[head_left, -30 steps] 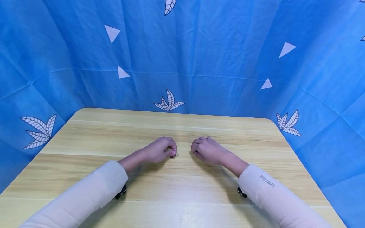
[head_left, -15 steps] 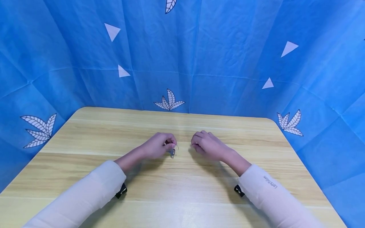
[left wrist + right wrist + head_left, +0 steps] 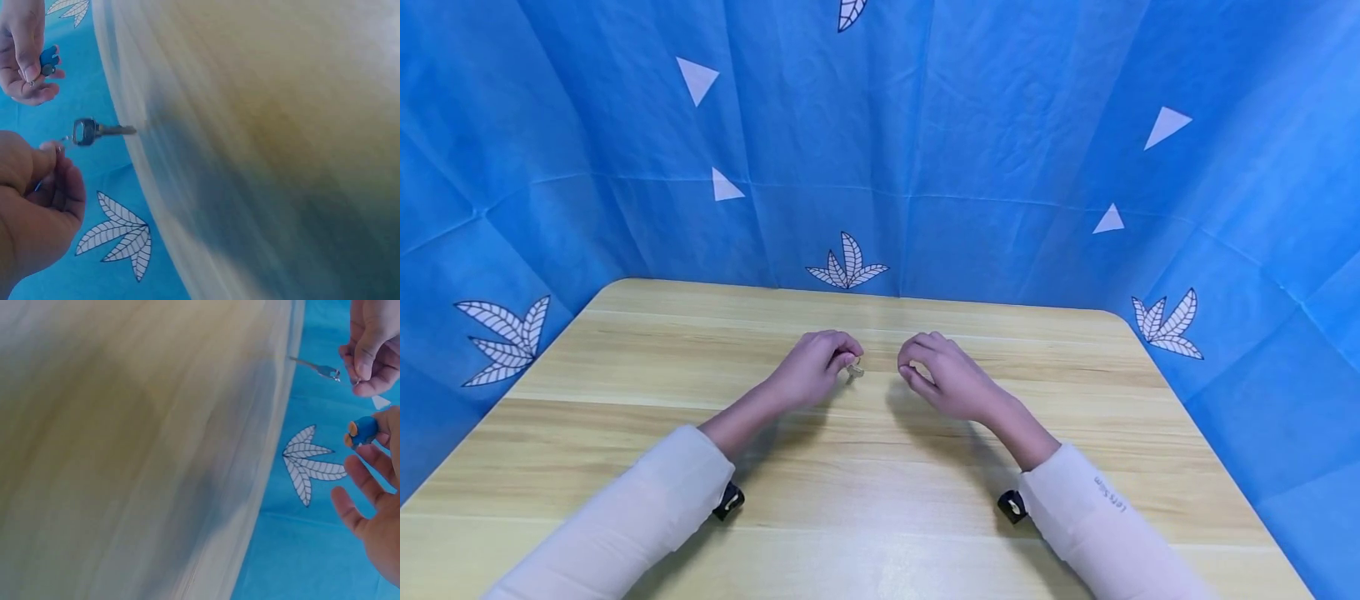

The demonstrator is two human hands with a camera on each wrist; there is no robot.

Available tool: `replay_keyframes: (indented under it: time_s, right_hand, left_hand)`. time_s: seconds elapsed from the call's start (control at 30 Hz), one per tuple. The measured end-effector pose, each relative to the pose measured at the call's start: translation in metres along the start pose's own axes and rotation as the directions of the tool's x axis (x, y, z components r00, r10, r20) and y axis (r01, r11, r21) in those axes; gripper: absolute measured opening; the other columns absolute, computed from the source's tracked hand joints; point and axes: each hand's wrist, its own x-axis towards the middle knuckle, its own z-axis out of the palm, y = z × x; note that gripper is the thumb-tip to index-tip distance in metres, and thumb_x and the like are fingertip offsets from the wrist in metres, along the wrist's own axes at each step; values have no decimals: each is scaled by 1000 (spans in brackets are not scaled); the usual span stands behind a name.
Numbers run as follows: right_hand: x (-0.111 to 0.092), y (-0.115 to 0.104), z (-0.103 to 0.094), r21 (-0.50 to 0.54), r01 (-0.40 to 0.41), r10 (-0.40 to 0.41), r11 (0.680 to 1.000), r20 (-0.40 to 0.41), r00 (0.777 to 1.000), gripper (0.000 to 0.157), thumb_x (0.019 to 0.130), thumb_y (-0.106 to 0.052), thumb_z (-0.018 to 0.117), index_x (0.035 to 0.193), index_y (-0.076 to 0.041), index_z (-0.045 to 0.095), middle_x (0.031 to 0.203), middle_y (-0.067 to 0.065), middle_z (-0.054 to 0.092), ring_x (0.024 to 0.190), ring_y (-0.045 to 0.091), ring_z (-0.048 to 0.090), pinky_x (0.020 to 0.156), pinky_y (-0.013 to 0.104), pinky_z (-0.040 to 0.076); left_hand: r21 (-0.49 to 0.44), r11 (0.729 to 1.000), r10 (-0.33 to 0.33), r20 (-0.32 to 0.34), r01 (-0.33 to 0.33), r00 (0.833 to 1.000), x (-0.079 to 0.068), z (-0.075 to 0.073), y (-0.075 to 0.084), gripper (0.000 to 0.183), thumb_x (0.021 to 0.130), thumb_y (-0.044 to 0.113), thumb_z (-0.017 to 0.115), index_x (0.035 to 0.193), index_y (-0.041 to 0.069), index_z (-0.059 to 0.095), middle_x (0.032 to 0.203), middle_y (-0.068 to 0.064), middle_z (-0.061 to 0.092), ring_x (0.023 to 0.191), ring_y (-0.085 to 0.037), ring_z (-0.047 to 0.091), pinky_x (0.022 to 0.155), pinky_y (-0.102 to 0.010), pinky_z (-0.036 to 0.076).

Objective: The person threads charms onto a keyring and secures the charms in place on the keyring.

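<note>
My left hand (image 3: 808, 371) pinches a thin metal ring between thumb and forefinger. A metal key (image 3: 87, 131) hangs from that ring, its blade pointing down above the table. Across a gap, my right hand (image 3: 947, 379) holds a small blue charm (image 3: 365, 430) with orange round parts, gripped by thumb and forefinger while the other fingers spread loosely. In the left wrist view the same blue charm (image 3: 49, 59) shows a round greyish piece at its side. The head view hides the charm behind the right hand. Key and charm are apart.
Beneath both hands lies a light wooden table (image 3: 880, 492) with rounded far corners. A blue curtain (image 3: 1000, 150) with white triangles and leaf prints encloses its back and sides. Black wrist straps (image 3: 728, 502) show below the light sleeves.
Both hands have risen and moved slightly away from me. The key now hangs clearly below the left fingers, and the right thumb and fingers show a wider gap.
</note>
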Motion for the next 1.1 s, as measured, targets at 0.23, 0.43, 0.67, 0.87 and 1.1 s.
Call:
replay_keyframes:
  time_s: [0.23,0.43,0.67,0.87,1.1]
  right_hand:
    - [4,-3,-1,72,8,-3,997,-63,998,9,96,-18,56,94,-13,63,101,-4,59,99,14,52,89,31,43]
    - [8,-8,-4,123,1,11,992,-95,995,9,97,-20,55,97,-14,62,102,-4,59,104,15,52,94,34,41]
    - [14,-12,-9,170,-21,45,985,-138,989,12,98,-22,54,99,-14,63,106,-3,58,107,14,50,95,35,41]
    - [17,-13,-15,215,17,30,976,-212,977,11,97,-19,55,99,-14,65,105,-4,59,104,12,52,91,32,44]
    - [19,-15,-20,210,55,5,976,-277,961,11,97,-18,56,95,-14,66,103,-4,60,103,13,52,89,32,44]
  left_hand:
    - [-10,1000,-14,-109,13,994,3,-5,4,12,94,6,57,102,6,66,91,-2,64,83,-13,59,76,-29,52]
    - [-46,999,5,-167,-13,986,6,-9,9,11,95,9,57,101,10,66,76,-1,56,69,-14,53,63,-28,48]
    - [-160,987,-43,-182,13,982,8,-11,19,14,96,13,55,107,10,65,80,-2,60,71,-16,56,61,-30,50]
    - [-280,960,-65,-190,10,980,9,-11,28,17,97,15,54,109,10,65,85,-1,62,73,-17,57,62,-31,50]
    - [-429,903,-78,-180,-7,981,11,-10,38,17,97,19,55,107,10,66,86,-3,64,76,-19,60,64,-34,52]
